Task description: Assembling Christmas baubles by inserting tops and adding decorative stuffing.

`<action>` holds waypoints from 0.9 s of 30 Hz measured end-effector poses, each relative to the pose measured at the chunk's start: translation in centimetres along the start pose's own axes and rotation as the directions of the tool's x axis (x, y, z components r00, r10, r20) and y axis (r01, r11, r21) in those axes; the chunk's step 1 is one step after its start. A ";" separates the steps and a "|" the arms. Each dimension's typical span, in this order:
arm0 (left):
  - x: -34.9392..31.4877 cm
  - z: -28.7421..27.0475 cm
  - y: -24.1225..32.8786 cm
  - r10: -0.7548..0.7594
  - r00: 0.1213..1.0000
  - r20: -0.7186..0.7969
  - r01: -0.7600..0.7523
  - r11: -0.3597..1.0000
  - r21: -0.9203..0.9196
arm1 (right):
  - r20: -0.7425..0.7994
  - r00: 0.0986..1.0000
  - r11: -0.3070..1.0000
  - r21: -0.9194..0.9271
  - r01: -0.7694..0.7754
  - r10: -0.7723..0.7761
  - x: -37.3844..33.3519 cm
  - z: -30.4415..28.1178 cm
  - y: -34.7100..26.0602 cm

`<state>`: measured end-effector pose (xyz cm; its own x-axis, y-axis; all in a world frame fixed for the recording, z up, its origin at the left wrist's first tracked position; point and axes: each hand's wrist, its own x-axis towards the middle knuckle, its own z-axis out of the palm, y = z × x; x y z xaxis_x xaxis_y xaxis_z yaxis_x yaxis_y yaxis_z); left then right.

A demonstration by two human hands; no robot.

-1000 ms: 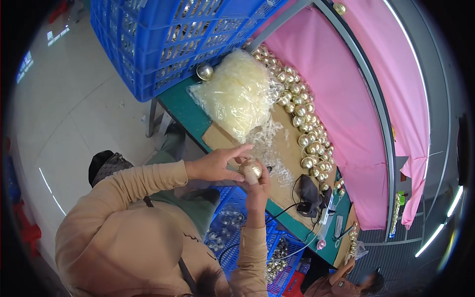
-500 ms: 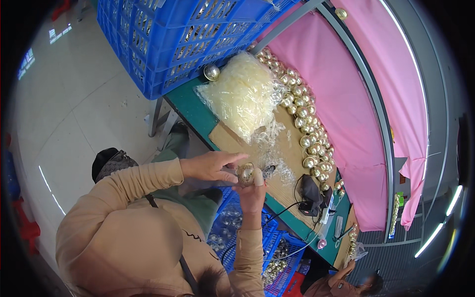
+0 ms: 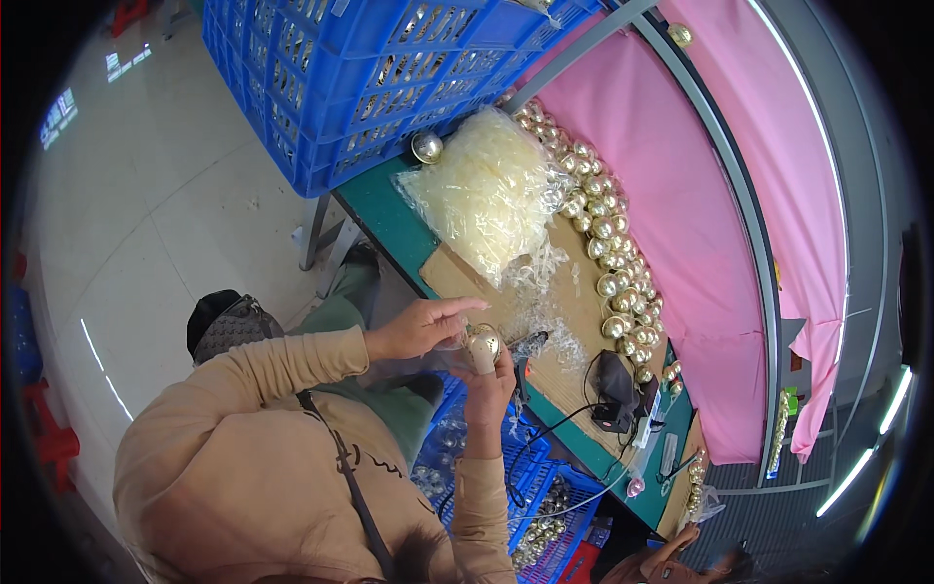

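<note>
In front of my chest, my right hand [image 3: 489,389] holds a shiny gold ball [image 3: 484,341] with small dark dots on its surface. A pale wrapping covers one finger, which lies against the ball. Just left of it, my left hand [image 3: 418,328] has its index finger stretched out above the ball. Clear plastic film [image 3: 450,343] shows at the left fingers, next to the ball, and seems pinched by them; the thumb is partly hidden. A dark-tipped tool [image 3: 528,344] lies on the table edge beyond my right hand.
A clear bag of pale pieces [image 3: 482,185] lies on the green table [image 3: 384,209]. Many gold balls [image 3: 623,282] line the pink cloth [image 3: 671,214]. A large blue crate [image 3: 341,107] stands far left, lower blue crates [image 3: 574,545] below the table. A co-worker's hand [image 3: 684,535] shows lower right.
My left hand has drawn slightly back from the ball, and clear film now shows between them. My right hand has turned the ball a little. The whole view has shifted slightly.
</note>
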<state>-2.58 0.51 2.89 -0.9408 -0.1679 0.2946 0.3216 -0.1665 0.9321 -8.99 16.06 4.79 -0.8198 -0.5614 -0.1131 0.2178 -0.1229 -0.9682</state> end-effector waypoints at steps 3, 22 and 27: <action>-0.2 0.6 -0.3 -0.043 0.995 -0.087 0.024 0.976 -0.218 | -0.033 0.999 1.000 -0.006 0.030 -0.030 -0.4 0.7 -0.1; -1.4 0.7 -1.8 -0.100 0.949 -0.298 -0.048 0.892 -0.450 | -0.005 0.996 0.990 -0.111 -0.086 0.086 -1.1 0.7 1.5; -1.6 0.4 -2.2 -0.098 0.953 -0.285 -0.055 0.874 -0.482 | 0.014 0.994 0.990 -0.098 -0.105 0.107 -1.5 1.3 1.2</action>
<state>-1.82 1.54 0.44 -0.8977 -0.4211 0.1296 0.3844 -0.6048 0.6974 -6.78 15.65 4.07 -0.7842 -0.5828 -0.2129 0.2497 0.0177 -0.9682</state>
